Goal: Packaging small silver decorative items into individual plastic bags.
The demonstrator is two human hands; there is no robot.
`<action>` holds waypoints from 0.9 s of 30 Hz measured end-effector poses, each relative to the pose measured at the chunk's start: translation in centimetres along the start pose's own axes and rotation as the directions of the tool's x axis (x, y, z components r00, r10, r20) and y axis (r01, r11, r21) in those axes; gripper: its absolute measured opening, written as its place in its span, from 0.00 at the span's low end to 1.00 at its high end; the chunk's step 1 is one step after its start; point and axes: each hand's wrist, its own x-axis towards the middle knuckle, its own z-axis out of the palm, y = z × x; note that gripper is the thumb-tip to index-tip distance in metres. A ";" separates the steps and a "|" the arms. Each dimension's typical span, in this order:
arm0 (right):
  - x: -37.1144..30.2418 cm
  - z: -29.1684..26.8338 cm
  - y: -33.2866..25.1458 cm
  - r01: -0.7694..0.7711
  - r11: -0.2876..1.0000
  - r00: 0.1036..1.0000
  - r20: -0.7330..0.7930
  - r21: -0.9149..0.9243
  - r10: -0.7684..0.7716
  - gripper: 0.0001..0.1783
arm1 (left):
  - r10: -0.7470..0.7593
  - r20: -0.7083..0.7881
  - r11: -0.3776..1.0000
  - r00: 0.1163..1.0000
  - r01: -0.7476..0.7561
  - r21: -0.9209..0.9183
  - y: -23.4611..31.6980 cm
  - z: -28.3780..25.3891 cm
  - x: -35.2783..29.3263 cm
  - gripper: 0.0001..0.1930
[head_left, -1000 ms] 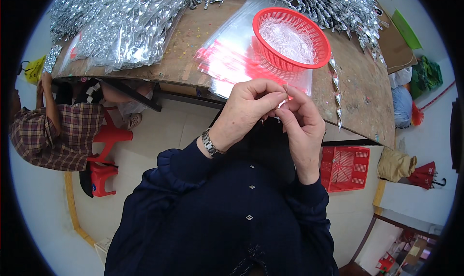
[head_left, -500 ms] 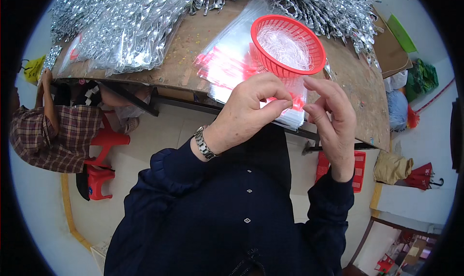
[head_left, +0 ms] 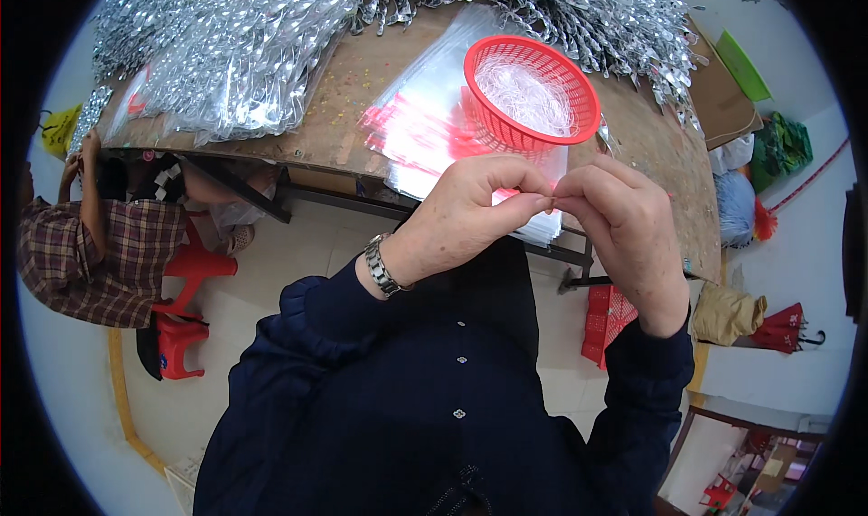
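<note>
My left hand (head_left: 470, 213), with a metal watch on its wrist, pinches thumb against forefinger just off the table's near edge. Its fingertips meet those of my right hand (head_left: 628, 231), which is closed in a pinch too. Whatever lies between the fingertips is too small to make out. Beyond the hands, a red plastic basket (head_left: 594, 109) holds a tangle of fine clear threads (head_left: 526, 95). The basket rests on a stack of clear plastic bags with red print (head_left: 420, 123), partly hidden behind my hands.
Silver twisted foil pieces (head_left: 561, 14) heap along the table's (head_left: 353, 100) far side. Bagged foil pieces (head_left: 262, 73) lie at left. A person in a checked shirt (head_left: 99, 254) sits beyond, near red stools (head_left: 185, 340). A red crate (head_left: 604, 326) stands under the table.
My right hand has moved left and closed, so its fingertips now meet my left hand's. The left hand has kept its pinch. The view has shifted slightly.
</note>
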 end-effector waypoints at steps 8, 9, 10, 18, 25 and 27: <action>-0.5 0.2 0.2 -0.185 0.961 0.983 0.028 0.207 0.183 0.03 | -0.076 0.079 0.959 0.994 0.095 -0.268 -0.9 0.7 0.1 0.06; -0.7 0.2 0.2 -0.301 0.883 0.953 0.085 0.361 0.290 0.03 | -0.070 0.086 0.955 0.994 0.092 -0.281 -1.1 0.9 0.1 0.06; -0.9 0.3 0.3 -0.407 0.767 0.911 0.159 0.496 0.381 0.04 | -0.065 0.093 0.952 0.994 0.089 -0.293 -1.3 0.9 0.1 0.05; -4.2 4.3 2.6 -0.353 0.095 0.813 0.255 0.931 0.523 0.04 | -0.140 0.020 0.911 0.990 0.137 -0.390 -4.5 1.4 -0.2 0.05; -5.3 7.3 2.2 -0.145 0.160 0.824 0.030 0.976 0.566 0.04 | -0.190 -0.037 0.864 0.981 0.149 -0.481 -6.2 2.4 -0.2 0.05; -5.0 7.1 1.5 -0.207 0.423 0.830 -0.070 0.882 0.553 0.03 | -0.184 -0.035 0.869 0.982 0.146 -0.473 -6.4 2.4 -0.4 0.05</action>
